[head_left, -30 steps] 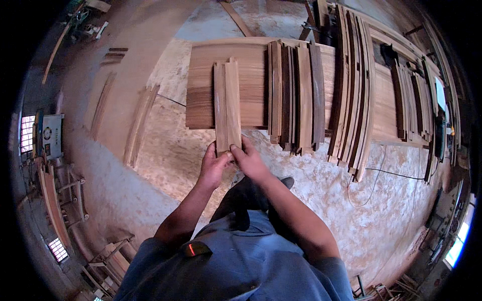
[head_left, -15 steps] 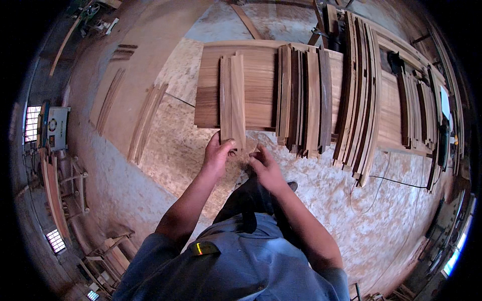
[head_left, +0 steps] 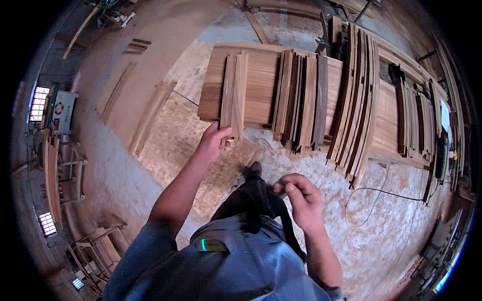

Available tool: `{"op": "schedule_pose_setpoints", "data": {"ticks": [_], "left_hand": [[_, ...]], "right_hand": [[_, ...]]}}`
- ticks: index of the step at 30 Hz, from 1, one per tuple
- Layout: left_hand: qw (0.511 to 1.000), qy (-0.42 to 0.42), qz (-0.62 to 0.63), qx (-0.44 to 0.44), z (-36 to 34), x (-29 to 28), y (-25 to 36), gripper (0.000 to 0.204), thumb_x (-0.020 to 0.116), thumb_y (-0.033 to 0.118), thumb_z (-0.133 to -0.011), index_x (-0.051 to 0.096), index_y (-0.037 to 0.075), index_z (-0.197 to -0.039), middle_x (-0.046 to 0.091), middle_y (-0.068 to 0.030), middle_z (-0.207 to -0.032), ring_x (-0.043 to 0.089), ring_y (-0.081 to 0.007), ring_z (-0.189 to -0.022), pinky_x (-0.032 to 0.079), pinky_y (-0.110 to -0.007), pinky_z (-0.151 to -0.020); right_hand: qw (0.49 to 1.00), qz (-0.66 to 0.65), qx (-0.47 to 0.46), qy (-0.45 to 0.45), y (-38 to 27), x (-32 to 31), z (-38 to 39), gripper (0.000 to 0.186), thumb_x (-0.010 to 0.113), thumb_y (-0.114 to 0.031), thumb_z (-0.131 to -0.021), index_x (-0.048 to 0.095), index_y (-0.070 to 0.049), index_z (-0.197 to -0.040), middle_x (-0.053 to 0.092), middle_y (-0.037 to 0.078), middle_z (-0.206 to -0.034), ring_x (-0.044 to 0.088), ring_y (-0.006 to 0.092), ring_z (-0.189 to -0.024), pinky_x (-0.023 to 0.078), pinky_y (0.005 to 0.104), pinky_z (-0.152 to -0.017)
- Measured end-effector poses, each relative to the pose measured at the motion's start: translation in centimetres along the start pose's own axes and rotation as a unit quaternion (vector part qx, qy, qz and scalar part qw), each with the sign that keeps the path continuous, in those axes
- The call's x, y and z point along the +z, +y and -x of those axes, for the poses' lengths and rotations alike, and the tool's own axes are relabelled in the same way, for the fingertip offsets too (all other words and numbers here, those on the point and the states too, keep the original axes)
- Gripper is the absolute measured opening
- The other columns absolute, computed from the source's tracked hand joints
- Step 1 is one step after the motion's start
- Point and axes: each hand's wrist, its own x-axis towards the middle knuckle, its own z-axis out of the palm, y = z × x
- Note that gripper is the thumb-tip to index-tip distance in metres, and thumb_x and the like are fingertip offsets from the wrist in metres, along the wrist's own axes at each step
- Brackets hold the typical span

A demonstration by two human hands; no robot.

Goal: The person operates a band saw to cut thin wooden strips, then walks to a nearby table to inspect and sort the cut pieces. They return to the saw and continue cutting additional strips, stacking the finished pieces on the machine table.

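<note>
Your right hand [head_left: 304, 201] has swung away from the wood, out to the right and back toward your body, since the frame half a second ago, while your left hand [head_left: 213, 141] stays at the near end. Your left thumb and fingers pinch that end of a long, narrow wooden piece [head_left: 234, 95]. It is light brown with darker streaks, straight-sided, and stepped lengthwise into bands; you cannot tell whether these are one shaped profile or strips laid together. It lies across the left part of the worktop [head_left: 263, 75], a broad, grained wooden surface, its near end jutting past the edge. Your right fingers curl toward the thumb; whether they pinch anything cannot be told. To the piece's right, well apart, lies a row of light and dark strips [head_left: 307, 100].
</note>
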Motion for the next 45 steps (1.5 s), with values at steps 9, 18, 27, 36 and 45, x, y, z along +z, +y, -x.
{"op": "schedule_pose_setpoints", "data": {"ticks": [9,18,27,36,45], "left_hand": [[0.999,-0.008,-0.023,-0.035,-0.2,0.2,1.9,0.020,0.060,0.023,-0.089,0.062,0.012,-0.106,0.065,0.0016,-0.087,0.060,-0.0105,-0.075,0.045,-0.028,-0.061],[0.993,0.113,-0.036,0.002,0.7,-0.4,0.6,0.027,0.059,0.035,-0.090,0.062,0.012,-0.105,0.065,-0.0003,-0.092,0.060,-0.0123,-0.078,0.047,-0.030,-0.064],[0.925,0.306,-0.184,0.130,3.7,-2.1,-1.4,0.041,0.064,0.035,-0.085,0.058,0.002,-0.108,0.062,-0.0044,-0.090,0.059,-0.0151,-0.075,0.046,-0.025,-0.064],[0.736,0.245,-0.592,0.218,-0.2,6.1,4.9,0.077,0.068,0.043,-0.078,0.040,-0.003,-0.133,0.049,-0.0260,-0.126,0.045,-0.0386,-0.121,0.037,-0.045,-0.102],[0.656,0.259,-0.693,0.150,-6.8,7.8,5.9,0.074,0.065,0.043,-0.078,0.038,0.004,-0.135,0.049,-0.0242,-0.125,0.045,-0.0381,-0.119,0.038,-0.048,-0.099]], "right_hand": [[0.898,0.076,-0.416,-0.121,-15.9,-0.9,6.5,0.010,0.062,-0.008,-0.076,0.063,0.000,-0.083,0.064,0.014,-0.076,0.062,0.0261,-0.066,0.051,0.0357,-0.060],[0.940,-0.019,-0.337,-0.036,-17.3,1.3,12.7,0.014,0.064,-0.018,-0.081,0.065,-0.005,-0.078,0.063,0.009,-0.072,0.059,0.0259,-0.063,0.047,0.0362,-0.061],[0.889,0.141,-0.389,-0.197,-9.5,-3.8,10.7,0.027,0.065,-0.006,-0.073,0.063,0.001,-0.099,0.062,0.015,-0.092,0.064,0.0267,-0.077,0.053,0.0347,-0.063],[0.990,0.104,-0.024,0.094,2.9,-6.3,11.1,0.020,0.059,-0.003,-0.089,0.059,0.002,-0.108,0.066,0.010,-0.085,0.063,0.0155,-0.078,0.050,0.0275,-0.072],[0.982,-0.017,0.065,0.177,3.4,-5.3,8.5,0.023,0.053,-0.006,-0.095,0.055,0.004,-0.115,0.065,0.006,-0.089,0.060,0.0105,-0.078,0.050,0.0243,-0.070]]}}
